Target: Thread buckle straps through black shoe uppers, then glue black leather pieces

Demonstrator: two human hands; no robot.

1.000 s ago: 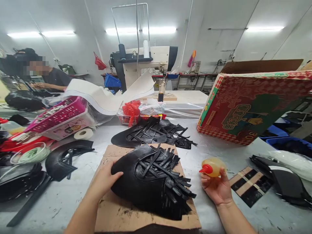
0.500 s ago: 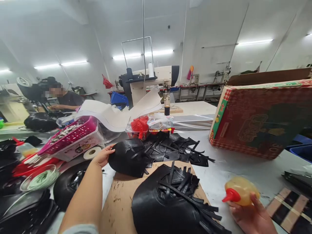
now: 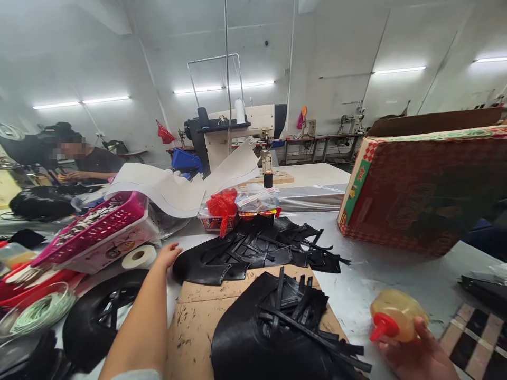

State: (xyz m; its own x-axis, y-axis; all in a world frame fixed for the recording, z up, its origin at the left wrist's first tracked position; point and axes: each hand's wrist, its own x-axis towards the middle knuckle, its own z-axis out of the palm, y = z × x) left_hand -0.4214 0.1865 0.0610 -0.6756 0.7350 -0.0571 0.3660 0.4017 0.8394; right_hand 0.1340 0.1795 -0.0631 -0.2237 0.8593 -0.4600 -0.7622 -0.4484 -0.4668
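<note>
Since the last frame, the raised black piece has come down onto the rear pile (image 3: 209, 266) at centre; the left hand (image 3: 169, 256) is at its left edge, whether gripping or loose I cannot tell. At lower right, the right hand (image 3: 422, 353) grips one red-tipped bottle (image 3: 402, 312). One front pile (image 3: 247, 340) lies on one cardboard (image 3: 196, 316), lower centre. Two spools, black (image 3: 203, 117) and white (image 3: 240, 112), stand upper centre. Lettering on the red box (image 3: 415, 195), right, is illegible.

Near black piece (image 3: 253, 343) cut off below, carton (image 3: 420, 195) at right
</note>
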